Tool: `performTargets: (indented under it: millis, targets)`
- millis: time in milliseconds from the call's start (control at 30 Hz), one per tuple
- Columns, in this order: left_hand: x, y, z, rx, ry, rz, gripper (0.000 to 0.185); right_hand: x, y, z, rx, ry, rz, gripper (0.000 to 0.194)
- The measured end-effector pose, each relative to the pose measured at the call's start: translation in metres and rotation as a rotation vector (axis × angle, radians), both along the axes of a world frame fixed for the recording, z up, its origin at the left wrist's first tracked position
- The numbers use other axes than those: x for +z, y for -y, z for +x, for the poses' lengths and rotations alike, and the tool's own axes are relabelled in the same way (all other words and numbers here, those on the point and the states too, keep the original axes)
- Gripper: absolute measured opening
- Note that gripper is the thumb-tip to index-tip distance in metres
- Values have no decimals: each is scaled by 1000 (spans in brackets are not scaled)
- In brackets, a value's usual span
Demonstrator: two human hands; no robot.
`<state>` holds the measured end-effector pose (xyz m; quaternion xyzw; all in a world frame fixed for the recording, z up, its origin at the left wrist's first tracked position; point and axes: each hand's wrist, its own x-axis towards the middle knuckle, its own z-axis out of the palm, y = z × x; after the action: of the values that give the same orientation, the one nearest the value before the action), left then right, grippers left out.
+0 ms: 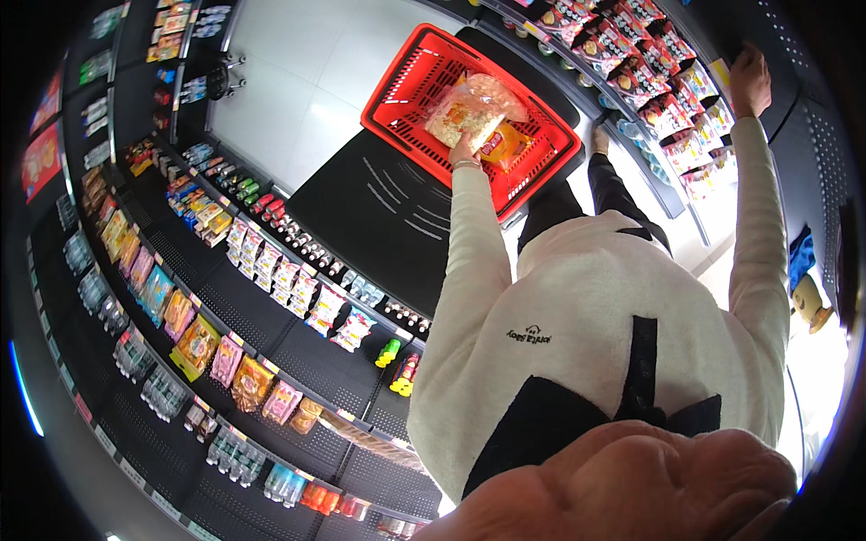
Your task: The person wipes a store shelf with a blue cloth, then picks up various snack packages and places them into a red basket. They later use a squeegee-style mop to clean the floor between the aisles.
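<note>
A red plastic shopping basket (406,51) stands in front of me, tilted in the view. My left hand (465,150) is inside it, gripping the near edge of a clear plastic bag of pale snacks (453,111). Beside that bag, in the basket, lies a yellow-orange snack packet (506,145). My right hand (751,81) is out to the far right, by the edge of a dark shelf and a yellow tag (720,72). Its fingers look curled, but their tips are hard to make out, so whether it holds anything is unclear.
Red snack bags (626,64) fill a shelf at upper right. On the left, long curved-looking black shelves (277,338) carry packaged bread (196,345), bottles (233,456) and white snack bags (291,280). A black surface with pale curved marks (365,230) lies beside the basket. Pale floor tiles (304,47) show beyond.
</note>
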<state>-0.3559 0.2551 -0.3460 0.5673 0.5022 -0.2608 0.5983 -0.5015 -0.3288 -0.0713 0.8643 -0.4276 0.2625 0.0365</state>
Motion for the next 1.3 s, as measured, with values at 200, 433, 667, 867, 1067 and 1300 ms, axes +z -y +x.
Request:
performTargets:
  millis: [200, 433, 667, 867, 1067, 1300]
  targets:
    - [105, 23, -28, 9, 537, -298, 59, 0, -2, 0, 133, 103, -20, 23]
    - [219, 99, -73, -214, 686, -501, 57, 13, -13, 4, 136, 186, 135, 21]
    - [286, 208, -114, -506, 920, -640, 61, 45, -89, -38, 720, 628, 551, 41]
    - [317, 272, -152, -806, 1019, -683, 60, 52, -129, -93, 686, 805, 1351, 45]
    - [340, 290, -154, -897, 871, -677, 54, 49, -116, -116, 691, 798, 1286, 48]
    - [344, 309, -141, -864, 1218, -403, 41, 52, -118, -112, 678, 901, 1298, 74]
